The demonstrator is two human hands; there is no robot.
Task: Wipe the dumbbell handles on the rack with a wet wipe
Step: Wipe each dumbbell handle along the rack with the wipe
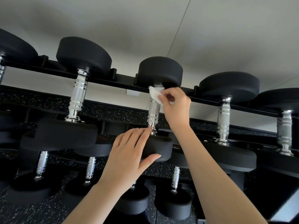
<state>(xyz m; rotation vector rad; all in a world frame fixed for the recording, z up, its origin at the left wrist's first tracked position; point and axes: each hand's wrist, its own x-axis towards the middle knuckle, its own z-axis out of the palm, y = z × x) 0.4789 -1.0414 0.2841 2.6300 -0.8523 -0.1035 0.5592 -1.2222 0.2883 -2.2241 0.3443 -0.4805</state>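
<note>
A black dumbbell with a chrome knurled handle (153,111) lies across the top tier of the black rack (123,79), in the middle of the view. My right hand (175,105) pinches a white wet wipe (155,94) against the far end of that handle, just below the far head. My left hand (129,152) rests with straight fingers on the dumbbell's near head (159,147), thumb under its edge and fingertips by the handle's near collar.
Other dumbbells lie on the same tier to the left (77,96) and right (224,117). A lower tier holds several smaller dumbbells (175,178). A speckled black floor lies beneath, a white wall behind with a socket (133,92).
</note>
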